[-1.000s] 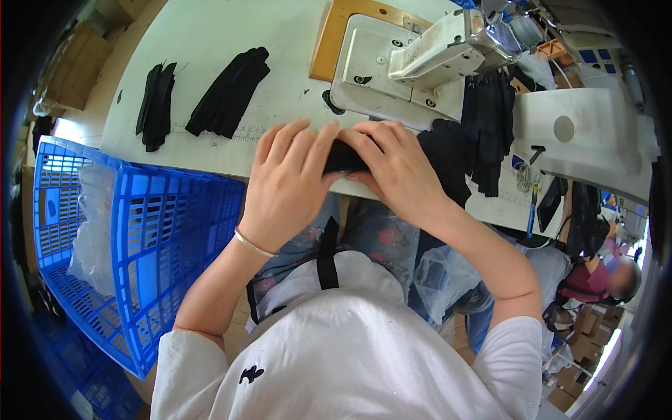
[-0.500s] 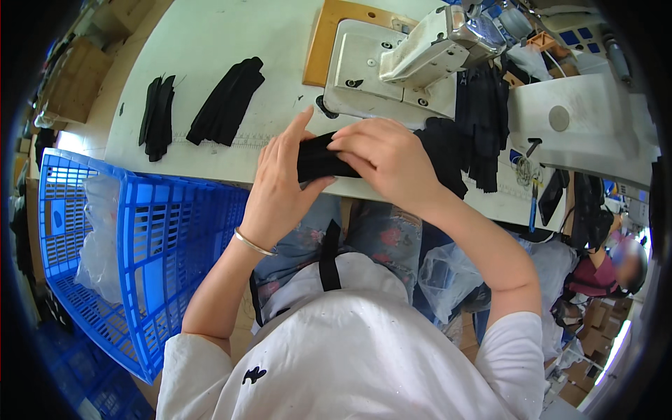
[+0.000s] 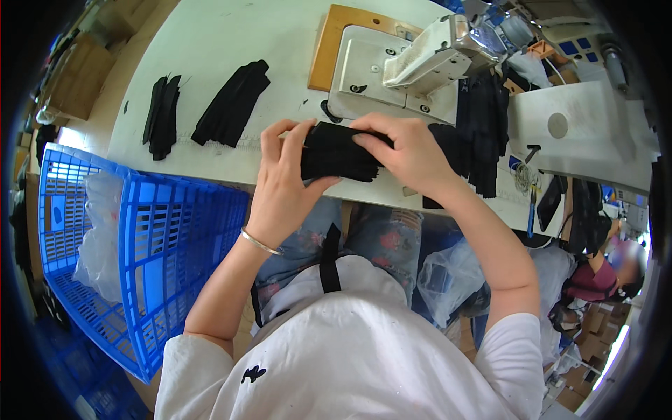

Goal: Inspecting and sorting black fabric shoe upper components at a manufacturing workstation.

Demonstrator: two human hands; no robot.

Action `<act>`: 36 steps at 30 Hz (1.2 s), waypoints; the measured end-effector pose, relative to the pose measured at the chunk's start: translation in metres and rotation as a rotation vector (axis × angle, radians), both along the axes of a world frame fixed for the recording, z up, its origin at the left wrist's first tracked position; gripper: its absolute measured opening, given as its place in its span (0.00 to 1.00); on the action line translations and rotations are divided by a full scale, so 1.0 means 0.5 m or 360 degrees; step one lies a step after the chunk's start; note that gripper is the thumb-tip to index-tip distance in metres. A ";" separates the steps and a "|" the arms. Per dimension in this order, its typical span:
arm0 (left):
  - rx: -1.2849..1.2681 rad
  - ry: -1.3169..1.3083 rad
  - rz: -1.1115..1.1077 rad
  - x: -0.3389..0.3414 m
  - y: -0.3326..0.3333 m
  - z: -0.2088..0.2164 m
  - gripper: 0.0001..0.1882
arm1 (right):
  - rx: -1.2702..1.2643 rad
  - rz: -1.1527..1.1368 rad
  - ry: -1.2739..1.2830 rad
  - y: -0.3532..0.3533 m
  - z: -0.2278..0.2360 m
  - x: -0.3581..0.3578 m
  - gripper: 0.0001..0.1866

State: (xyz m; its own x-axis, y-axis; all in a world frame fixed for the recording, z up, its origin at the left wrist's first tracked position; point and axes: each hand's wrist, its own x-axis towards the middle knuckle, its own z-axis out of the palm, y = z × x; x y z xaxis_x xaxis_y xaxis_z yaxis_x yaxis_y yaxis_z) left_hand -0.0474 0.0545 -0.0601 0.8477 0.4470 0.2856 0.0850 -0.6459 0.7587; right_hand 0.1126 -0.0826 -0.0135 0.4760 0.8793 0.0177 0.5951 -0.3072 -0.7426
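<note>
Between my hands, at the table's near edge, is a stack of black fabric strips (image 3: 337, 155). My left hand (image 3: 283, 168) grips its left end, thumb below and fingers over the top. The thumb and fingers of my right hand (image 3: 402, 150) pinch the upper right part of the same stack. More black strips (image 3: 481, 133) lie just right of my right hand, beside the sewing machine (image 3: 427, 63); my forearm partly covers them. Two smaller bundles, a wide black bundle (image 3: 231, 103) and a narrow black bundle (image 3: 162, 117), rest on the left of the table.
A blue plastic crate (image 3: 182, 259) with a clear bag (image 3: 101, 238) inside stands left, below the table edge. Clear plastic bags (image 3: 451, 280) hang at right under the pale table (image 3: 280, 42). A blue pen-like tool (image 3: 532, 210) lies near the right edge. Another person (image 3: 602, 276) sits far right.
My right hand has shifted its pinch to the stack's upper edge, slightly right and up. More of the stack's face shows, and its strip ends now hang visible at the lower right.
</note>
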 end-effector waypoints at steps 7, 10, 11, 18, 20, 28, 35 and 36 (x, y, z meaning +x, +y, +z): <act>-0.0160 -0.0043 -0.0071 0.006 0.000 -0.001 0.44 | 0.0421 -0.0063 0.0337 0.000 0.000 0.015 0.09; 0.0037 0.0017 -0.0075 0.006 0.000 0.000 0.39 | 0.0511 -0.0162 0.0620 -0.004 -0.006 0.029 0.10; 0.0155 0.0010 -0.0070 0.008 -0.001 0.006 0.35 | 0.0584 -0.0202 0.0526 -0.006 -0.006 0.033 0.10; 0.0281 -0.0041 -0.0094 0.005 -0.001 -0.004 0.23 | 0.0467 -0.0085 -0.0352 0.025 0.010 0.027 0.10; 0.0281 -0.0041 -0.0127 0.004 0.001 -0.007 0.23 | 0.0528 0.0009 -0.0418 0.031 0.007 0.030 0.10; 0.0540 -0.0250 0.0099 -0.007 -0.016 -0.006 0.22 | 0.0186 0.0268 -0.0309 0.020 -0.022 0.021 0.09; 0.0270 -0.0216 -0.0309 -0.004 0.011 -0.019 0.20 | -0.0036 0.0222 -0.0139 0.019 -0.005 0.037 0.10; 0.0314 -0.0227 -0.0334 -0.003 0.011 -0.015 0.20 | -0.0156 0.0076 -0.0112 0.019 0.000 0.045 0.10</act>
